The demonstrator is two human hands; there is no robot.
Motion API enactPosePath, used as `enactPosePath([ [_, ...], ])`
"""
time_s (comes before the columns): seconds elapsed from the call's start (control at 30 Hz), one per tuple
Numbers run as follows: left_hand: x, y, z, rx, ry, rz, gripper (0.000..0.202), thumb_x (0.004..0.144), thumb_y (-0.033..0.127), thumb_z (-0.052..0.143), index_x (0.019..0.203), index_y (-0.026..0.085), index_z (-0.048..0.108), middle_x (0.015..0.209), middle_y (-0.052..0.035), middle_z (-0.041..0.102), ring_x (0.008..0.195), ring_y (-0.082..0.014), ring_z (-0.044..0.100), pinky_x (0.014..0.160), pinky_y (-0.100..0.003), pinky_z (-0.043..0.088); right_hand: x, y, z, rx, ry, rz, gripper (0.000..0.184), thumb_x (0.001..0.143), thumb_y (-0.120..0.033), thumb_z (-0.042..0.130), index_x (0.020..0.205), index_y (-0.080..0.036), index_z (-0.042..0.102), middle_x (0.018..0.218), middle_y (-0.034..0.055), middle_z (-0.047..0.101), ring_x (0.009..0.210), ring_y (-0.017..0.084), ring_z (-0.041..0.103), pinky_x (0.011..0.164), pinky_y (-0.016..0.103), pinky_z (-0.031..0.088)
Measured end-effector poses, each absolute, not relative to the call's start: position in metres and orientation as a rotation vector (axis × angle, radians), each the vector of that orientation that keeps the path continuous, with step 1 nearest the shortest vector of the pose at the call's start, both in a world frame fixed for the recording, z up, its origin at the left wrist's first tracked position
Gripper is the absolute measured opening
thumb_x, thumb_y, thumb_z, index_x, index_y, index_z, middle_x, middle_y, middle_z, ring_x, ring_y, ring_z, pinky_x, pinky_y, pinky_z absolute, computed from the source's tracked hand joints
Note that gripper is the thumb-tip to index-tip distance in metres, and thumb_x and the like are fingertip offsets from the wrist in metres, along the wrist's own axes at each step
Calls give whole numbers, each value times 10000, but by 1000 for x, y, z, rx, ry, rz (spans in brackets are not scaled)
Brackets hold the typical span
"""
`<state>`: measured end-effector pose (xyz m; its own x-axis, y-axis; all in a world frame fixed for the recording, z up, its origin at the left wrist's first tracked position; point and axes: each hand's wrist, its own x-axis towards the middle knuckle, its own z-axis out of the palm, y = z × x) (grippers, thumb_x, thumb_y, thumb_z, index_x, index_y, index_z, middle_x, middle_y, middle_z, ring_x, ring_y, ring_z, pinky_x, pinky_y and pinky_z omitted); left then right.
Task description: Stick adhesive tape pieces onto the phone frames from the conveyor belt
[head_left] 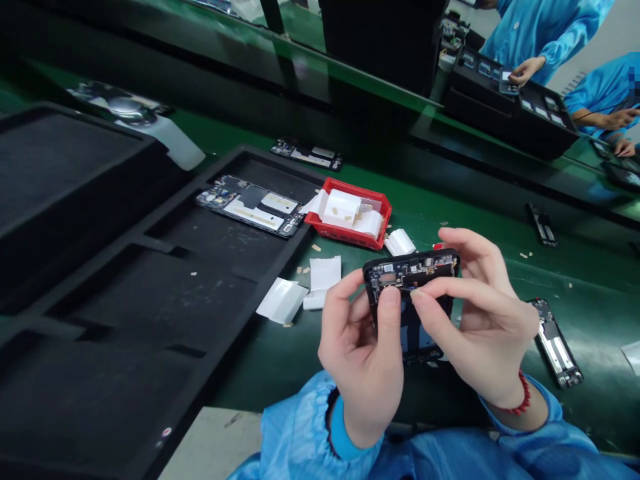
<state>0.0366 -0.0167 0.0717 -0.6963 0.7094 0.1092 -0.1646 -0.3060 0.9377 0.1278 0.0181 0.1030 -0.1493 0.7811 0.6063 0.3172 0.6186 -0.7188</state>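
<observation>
Head view: white sheets (342,203) in red bin (345,235); phone (412,327) in left fingers (389,317), right fingers (453,288) closed against it

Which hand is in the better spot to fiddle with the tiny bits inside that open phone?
Probably the right hand: its thumb and index fingertips are close together by the tiny bits. The left hand seems busy gripping the open phone.

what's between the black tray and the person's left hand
In the head view, pieces of white paper and a few small tan scraps lie between the black tray and the left hand.
</observation>
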Motion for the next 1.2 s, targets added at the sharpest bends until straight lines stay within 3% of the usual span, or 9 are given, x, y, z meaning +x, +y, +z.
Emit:
enactPosePath([
  [0.27,41,-21,78,683,1448,2059,227,892,362,772,1051,228,681,859,30,819,742,-139,796,653,-148,628,120,14,101,-943,-1594,543,158,811,-78,740,793,-235,726,1207,71,667,1032,242,697,847,440,618],
  [0.4,43,-21,81,666,1469,2077,228,870,341,794,1032,222,687,852,20,816,730,-161,795,647,-194,645,116,12,103,-977,-1560,520,145,811,-101,735,761,-235,709,1169,73,678,944,237,713,763,426,624],
  [0.6,43,-21,81,659,1470,2058,232,862,309,798,1038,216,680,844,5,813,734,-185,796,668,-242,660,115,13,103,-986,-1564,486,145,812,-108,727,744,-233,697,1154,75,682,981,250,711,765,429,622],
  [0.87,43,-18,83,705,1468,2064,278,788,140,815,1003,212,654,808,56,805,680,-120,774,671,-168,630,114,12,101,-962,-1550,459,156,795,-86,734,767,-236,705,1149,70,681,989,246,706,758,417,620],
  [1.2,40,-12,81,749,1463,2075,244,805,174,802,986,206,641,769,47,780,638,-145,761,620,-224,628,125,10,99,-907,-1642,569,227,856,-53,644,902,-254,740,1290,76,655,1021,264,729,864,491,630],
])
